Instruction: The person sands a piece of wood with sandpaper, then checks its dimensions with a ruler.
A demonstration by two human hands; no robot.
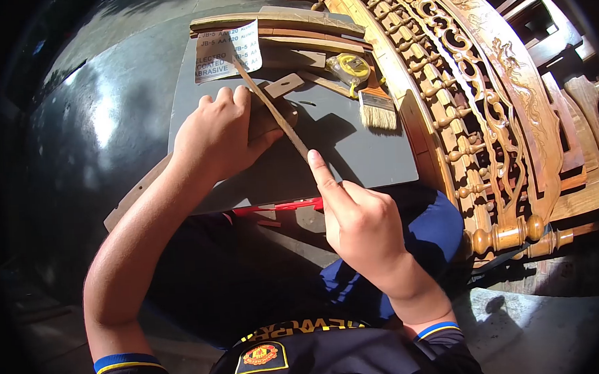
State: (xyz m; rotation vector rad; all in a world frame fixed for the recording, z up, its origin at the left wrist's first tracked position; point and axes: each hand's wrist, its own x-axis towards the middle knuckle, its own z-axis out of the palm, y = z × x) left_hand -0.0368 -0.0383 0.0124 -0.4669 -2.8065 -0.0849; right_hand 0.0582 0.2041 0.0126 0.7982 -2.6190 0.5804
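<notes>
My right hand [362, 217] is closed around the near end of a long, narrow brown file [275, 114], with the index finger stretched along it. The file slants away to the upper left, across a flat wooden piece [262, 123]. My left hand [216, 130] presses on that wooden piece with its fingers wrapped over it, on a grey board [379, 159]. One end of a longer wooden strip [137, 194] sticks out beneath my left forearm. Just beyond my left hand lies a sheet of sandpaper [221, 52], printed side up.
Curved wooden strips [284, 22] lie along the board's far edge. Toward the right are a tape measure [349, 68] and a paintbrush [377, 108] with pale bristles. Carved wooden furniture panels [471, 97] stand along the right. Something red [287, 206] shows under the board's near edge.
</notes>
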